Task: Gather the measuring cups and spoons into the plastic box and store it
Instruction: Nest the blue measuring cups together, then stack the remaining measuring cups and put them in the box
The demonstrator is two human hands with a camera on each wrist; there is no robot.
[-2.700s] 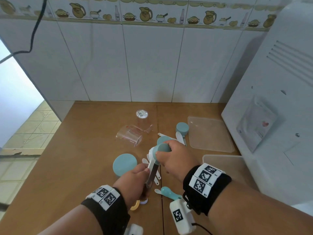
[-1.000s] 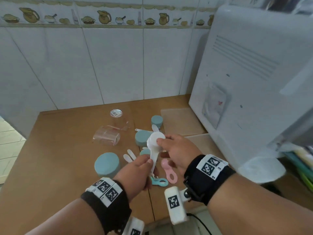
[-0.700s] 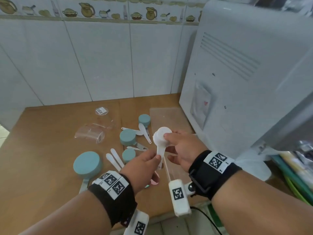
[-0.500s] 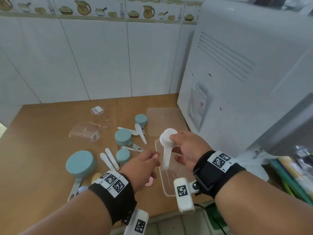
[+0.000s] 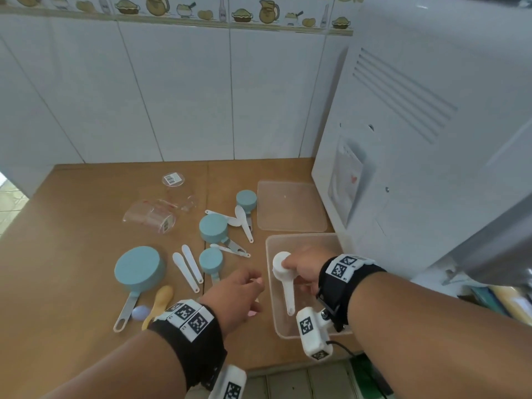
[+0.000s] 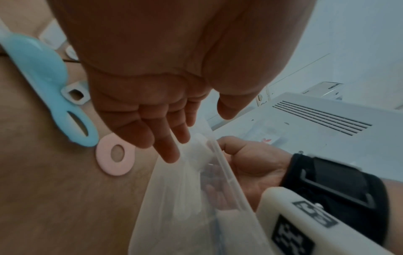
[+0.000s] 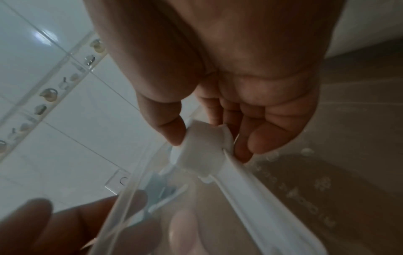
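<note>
The person's right hand [image 5: 302, 269] is pinching the bowl of a white plastic measuring scoop [image 5: 283, 276] between thumb and fingers and lowering it into the clear rectangular plastic box [image 5: 270, 312], which is sitting at the front right of the brown wooden table [image 5: 72, 283], just beside a tall white appliance [image 5: 417, 168]. From where I'm standing, this looks like the very first piece going in; I can't make out anything else resting inside the box.

The left hand [image 5: 234, 295] is hovering just beside the box's near wall with its fingers loosely spread, gripping nothing.

Nearly everything is still waiting on the table: a large teal round measuring cup with a grey handle [image 5: 138, 272], three smaller teal measuring cups [image 5: 213, 227], several slim white measuring spoons [image 5: 188, 266], a pale yellow spoon [image 5: 161, 299], and two clear plastic measuring jugs [image 5: 149, 217], one lying on its side. In the left wrist view a light blue spoon [image 6: 43, 82] and a pink ringed handle [image 6: 115, 154] are lying close under the left hand.

The translucent flat lid [image 5: 290, 210] is lying apart behind the box, so I'd judge the gathering is barely started, with closing and storing still ahead.
</note>
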